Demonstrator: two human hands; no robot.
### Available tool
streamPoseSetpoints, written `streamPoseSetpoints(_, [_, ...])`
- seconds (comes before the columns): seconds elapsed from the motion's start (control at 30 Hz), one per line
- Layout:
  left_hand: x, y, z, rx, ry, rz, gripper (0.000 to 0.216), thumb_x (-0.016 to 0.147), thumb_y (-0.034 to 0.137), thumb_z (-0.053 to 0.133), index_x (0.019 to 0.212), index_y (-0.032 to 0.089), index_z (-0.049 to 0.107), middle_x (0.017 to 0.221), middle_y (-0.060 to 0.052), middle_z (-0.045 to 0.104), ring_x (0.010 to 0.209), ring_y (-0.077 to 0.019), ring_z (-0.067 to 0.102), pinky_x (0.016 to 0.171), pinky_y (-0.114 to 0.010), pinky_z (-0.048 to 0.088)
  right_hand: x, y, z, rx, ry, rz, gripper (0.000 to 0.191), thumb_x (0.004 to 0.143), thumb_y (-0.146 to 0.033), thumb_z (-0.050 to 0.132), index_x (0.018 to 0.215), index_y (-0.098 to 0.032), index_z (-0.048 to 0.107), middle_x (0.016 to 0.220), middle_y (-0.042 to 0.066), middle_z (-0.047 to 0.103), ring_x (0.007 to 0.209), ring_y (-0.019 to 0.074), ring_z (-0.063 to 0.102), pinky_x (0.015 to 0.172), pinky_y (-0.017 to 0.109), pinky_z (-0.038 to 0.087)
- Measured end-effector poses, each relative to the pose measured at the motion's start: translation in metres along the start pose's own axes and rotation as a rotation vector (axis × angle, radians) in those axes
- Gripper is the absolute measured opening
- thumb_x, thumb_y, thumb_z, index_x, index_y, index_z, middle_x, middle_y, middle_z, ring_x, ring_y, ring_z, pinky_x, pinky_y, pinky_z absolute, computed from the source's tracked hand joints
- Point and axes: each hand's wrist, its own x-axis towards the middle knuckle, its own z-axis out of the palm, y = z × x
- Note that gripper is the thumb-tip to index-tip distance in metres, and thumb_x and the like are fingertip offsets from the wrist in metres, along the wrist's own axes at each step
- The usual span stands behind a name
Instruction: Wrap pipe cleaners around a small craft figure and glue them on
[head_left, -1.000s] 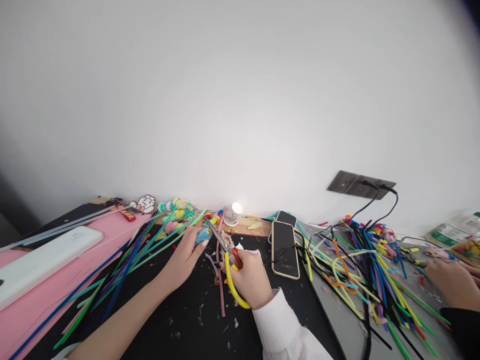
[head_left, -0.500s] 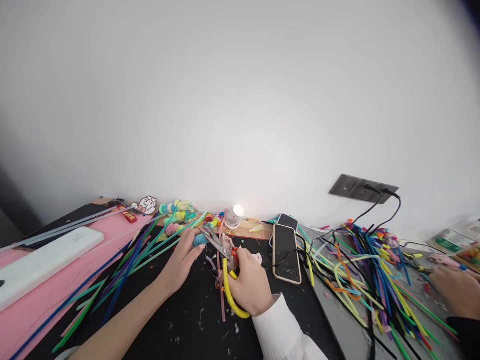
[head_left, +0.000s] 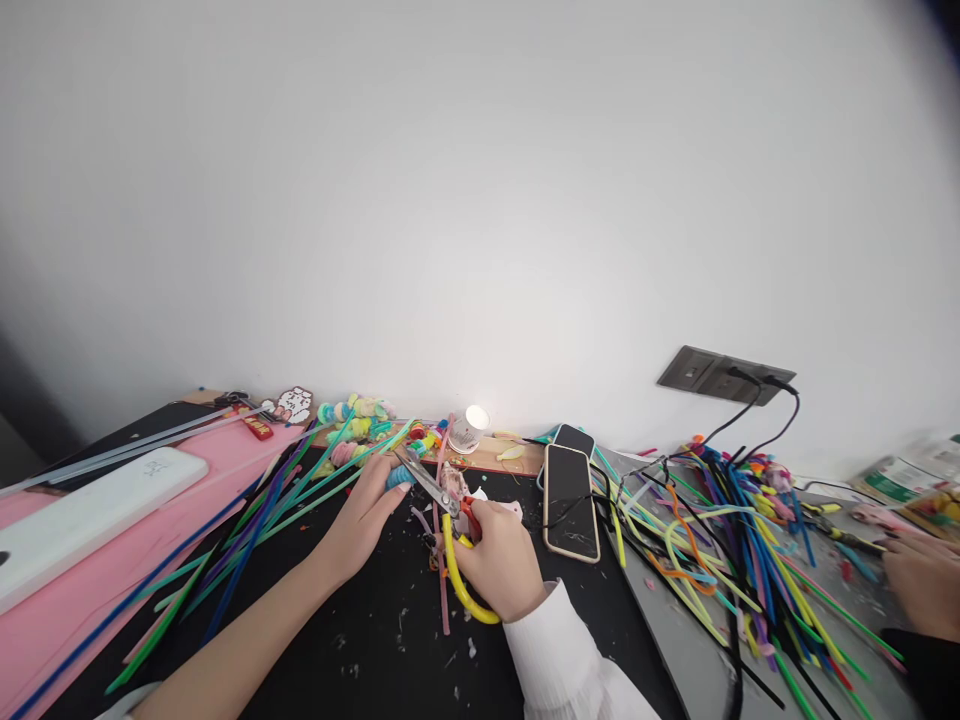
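My right hand (head_left: 504, 562) is closed on scissors (head_left: 452, 500) with yellow handles. Their blades point up and to the left, reaching a blue coiled pipe-cleaner piece (head_left: 402, 475). That blue piece is pinched in the fingers of my left hand (head_left: 369, 512); its far side is partly hidden by the fingers and blades. Under the scissors, a pink pipe cleaner (head_left: 444, 600) lies lengthwise on the black mat (head_left: 375, 650). Scraps of fluff are scattered around it.
Two phones, the nearer one (head_left: 571, 505) in a beige case, lie right of my hands. A paper cup (head_left: 470, 428) stands by the wall. Pipe cleaners (head_left: 750, 560) and black cables spread rightward, near another person's hand (head_left: 926, 580). A white power bank (head_left: 101, 520) rests on pink sheet at left.
The scissor blades have moved slightly left and closer together at the blue piece. At the far right, the other person's hand has shifted right. The view has moved slightly.
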Motion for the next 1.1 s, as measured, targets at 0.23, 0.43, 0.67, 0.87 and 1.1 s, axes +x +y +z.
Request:
streamPoseSetpoints(0.23, [0.0028,-0.0084,0.0029,-0.095,-0.030,-0.031,0.028,0.093,0.035,0.039,0.112,0.023,0.055,0.119,-0.007,0.057,0.123,-0.0257,0.046,0.108,-0.041,0.034,0.0011,-0.0023,-0.0012,0.008,-0.015,0.030,0.023,0.077,-0.032,0.067,0.065,-0.017,0.054,0.070,0.002,0.061,0.068,0.0152,0.054,0.058,0.024,0.027])
streamPoseSetpoints(0.43, [0.0029,-0.0083,0.0053,-0.147,-0.039,-0.053,0.028,0.093,0.038,0.040,0.111,0.023,0.056,0.117,-0.007,0.058,0.122,-0.0267,0.047,0.108,-0.042,0.033,0.0000,-0.0039,-0.0007,0.003,-0.036,0.038,0.021,0.078,-0.036,0.067,0.077,-0.017,0.058,0.077,0.003,0.062,0.071,0.0177,0.057,0.058,0.025,0.027])
streamPoseSetpoints(0.67, [0.0004,-0.0040,0.0048,-0.140,-0.065,-0.043,0.026,0.093,0.037,0.040,0.107,0.023,0.056,0.110,-0.006,0.060,0.114,-0.0263,0.052,0.104,-0.042,0.036,-0.0032,-0.0053,-0.0003,0.007,-0.042,0.027,0.024,0.077,-0.037,0.069,0.083,-0.017,0.058,0.082,0.004,0.062,0.072,0.0187,0.058,0.057,0.025,0.027])
streamPoseSetpoints(0.87, [0.0003,-0.0022,0.0036,-0.139,-0.064,-0.041,0.026,0.092,0.037,0.041,0.106,0.022,0.057,0.110,-0.007,0.059,0.115,-0.0270,0.051,0.102,-0.041,0.037,0.0008,-0.0025,0.0002,0.002,-0.051,0.049,0.026,0.079,-0.035,0.067,0.067,-0.018,0.053,0.070,0.002,0.060,0.066,0.0165,0.054,0.056,0.025,0.024])
streamPoseSetpoints(1.1, [0.0014,-0.0017,0.0029,-0.207,-0.030,-0.103,0.025,0.091,0.038,0.044,0.106,0.022,0.058,0.117,-0.007,0.059,0.121,-0.0268,0.047,0.105,-0.040,0.033,0.0011,0.0014,-0.0002,0.063,0.080,0.060,0.018,0.081,-0.029,0.060,0.072,-0.019,0.049,0.070,0.000,0.057,0.066,0.0165,0.053,0.058,0.025,0.028])
